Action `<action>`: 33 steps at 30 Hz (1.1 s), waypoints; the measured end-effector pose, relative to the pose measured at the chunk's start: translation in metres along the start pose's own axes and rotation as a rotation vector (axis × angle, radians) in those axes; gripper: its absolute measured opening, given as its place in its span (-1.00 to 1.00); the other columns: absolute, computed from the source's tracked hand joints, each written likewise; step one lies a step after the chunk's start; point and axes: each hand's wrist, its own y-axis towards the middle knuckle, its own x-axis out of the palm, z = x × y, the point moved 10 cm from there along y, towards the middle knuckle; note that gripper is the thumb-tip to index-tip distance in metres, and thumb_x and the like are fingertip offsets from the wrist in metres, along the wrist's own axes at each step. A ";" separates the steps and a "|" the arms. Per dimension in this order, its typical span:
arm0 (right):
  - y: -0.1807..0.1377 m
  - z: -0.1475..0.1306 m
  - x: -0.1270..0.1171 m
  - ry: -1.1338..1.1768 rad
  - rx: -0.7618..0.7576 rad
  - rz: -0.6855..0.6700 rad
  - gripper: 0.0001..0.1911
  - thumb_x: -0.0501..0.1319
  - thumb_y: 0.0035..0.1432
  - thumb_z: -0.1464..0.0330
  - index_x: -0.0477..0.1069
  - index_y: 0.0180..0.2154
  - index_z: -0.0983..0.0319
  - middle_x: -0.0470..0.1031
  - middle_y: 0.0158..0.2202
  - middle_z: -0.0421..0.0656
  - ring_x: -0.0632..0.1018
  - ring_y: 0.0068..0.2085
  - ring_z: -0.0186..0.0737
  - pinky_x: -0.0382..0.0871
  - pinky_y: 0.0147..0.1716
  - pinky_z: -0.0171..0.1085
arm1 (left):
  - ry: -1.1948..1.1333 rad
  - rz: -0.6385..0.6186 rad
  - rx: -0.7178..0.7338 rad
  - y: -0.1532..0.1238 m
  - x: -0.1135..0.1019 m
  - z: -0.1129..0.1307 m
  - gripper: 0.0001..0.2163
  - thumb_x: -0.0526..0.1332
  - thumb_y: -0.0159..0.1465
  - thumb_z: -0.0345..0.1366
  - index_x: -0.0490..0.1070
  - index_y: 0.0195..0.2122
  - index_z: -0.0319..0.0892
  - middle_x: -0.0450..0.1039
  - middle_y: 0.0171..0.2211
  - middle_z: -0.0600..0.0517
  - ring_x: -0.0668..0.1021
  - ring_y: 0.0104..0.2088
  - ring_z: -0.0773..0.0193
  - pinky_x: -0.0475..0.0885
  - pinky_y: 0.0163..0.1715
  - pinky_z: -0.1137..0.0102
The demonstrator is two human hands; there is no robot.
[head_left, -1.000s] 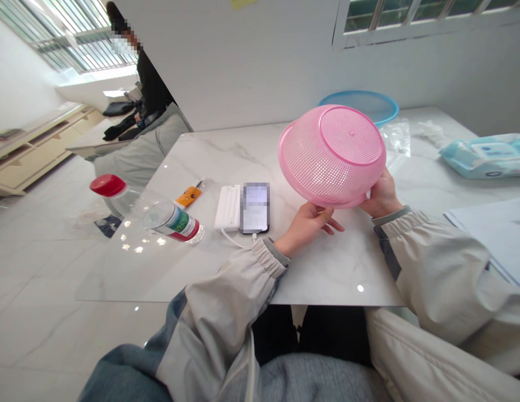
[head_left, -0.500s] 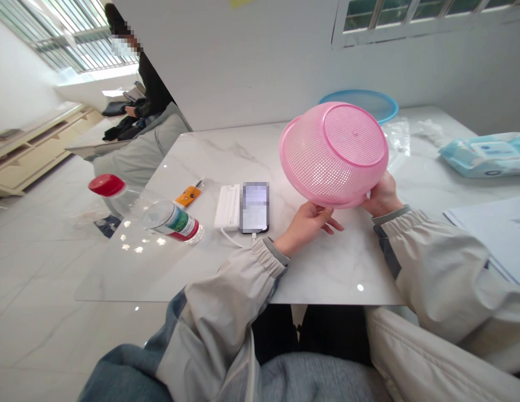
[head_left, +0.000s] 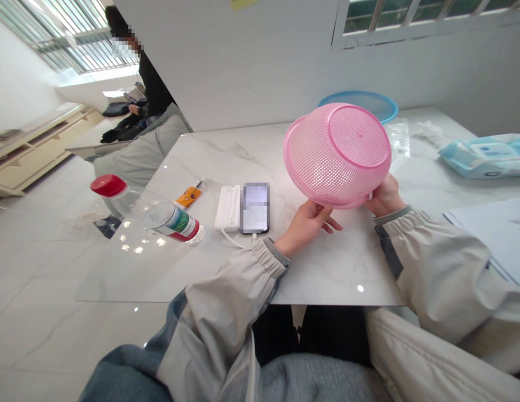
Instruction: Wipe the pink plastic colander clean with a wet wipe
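A pink perforated plastic basket [head_left: 337, 153] is held upside down and tilted, its flat bottom facing up and away from me, above the white marble table [head_left: 226, 262]. My left hand [head_left: 308, 220] grips its lower rim from below with thumb and fingers closed. My right hand [head_left: 384, 195] holds the rim on the right side, with something white showing under the fingers. Both sleeves are light grey.
A phone [head_left: 255, 207] lies on a white power bank [head_left: 228, 207], left of my left hand. A clear bottle [head_left: 159, 215] with a red cap lies on its side. A blue basin [head_left: 364, 104], a wipes pack [head_left: 486, 155] and papers [head_left: 494, 229] are at right. A person [head_left: 148, 89] sits far left.
The basket has tilted and shifted slightly to the right, its bottom turning more toward me. Both hands keep their grip on the rim.
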 end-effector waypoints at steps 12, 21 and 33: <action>-0.016 -0.011 0.035 -0.001 -0.010 -0.159 -0.75 0.20 0.48 0.35 0.68 -0.17 0.18 0.75 -0.13 -0.15 0.68 -0.07 -0.16 0.64 0.00 -0.25 | 0.005 -0.032 -0.036 0.000 0.003 -0.006 -0.37 0.38 0.34 0.30 0.42 0.03 -0.22 0.58 -0.18 -0.08 0.74 -0.31 0.14 0.59 -0.36 0.32; -0.022 -0.018 0.046 0.054 -0.037 -0.233 -0.63 0.13 0.55 0.17 0.66 -0.15 0.18 0.73 -0.05 -0.16 0.67 0.01 -0.16 0.57 0.16 -0.24 | 0.012 -0.042 -0.035 -0.001 0.004 -0.005 -0.40 0.37 0.37 0.27 0.42 0.01 -0.23 0.57 -0.20 -0.08 0.74 -0.30 0.14 0.58 -0.36 0.35; -0.021 -0.016 0.048 0.126 -0.021 -0.239 -0.63 0.17 0.53 0.08 0.65 -0.05 0.16 0.74 -0.03 -0.16 0.67 0.04 -0.11 0.56 0.24 -0.15 | 0.014 -0.051 -0.040 0.001 0.004 -0.009 -0.40 0.37 0.37 0.27 0.39 0.03 -0.22 0.57 -0.19 -0.07 0.75 -0.29 0.13 0.57 -0.36 0.35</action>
